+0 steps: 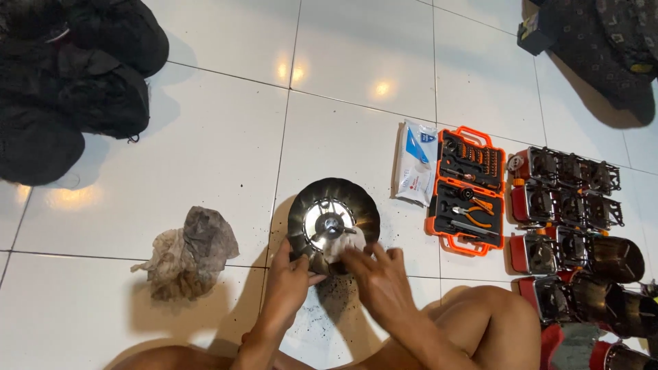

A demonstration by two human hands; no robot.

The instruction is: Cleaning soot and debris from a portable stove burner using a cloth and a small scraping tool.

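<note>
Hands at the lower centre of the head view: my left hand [286,282] grips the near rim of a round, fluted metal burner dish [334,218] sitting on the white tiled floor [205,137]. My right hand [379,277] pinches a white wipe [335,245] against the dish's shiny middle. A soiled crumpled rag [186,253] lies to the left. An open orange tool case [466,190] sits to the right, beside a white packet [416,162].

White and blue flat packet [416,163] on floor tile, touching orange tool case [468,190]
</note>
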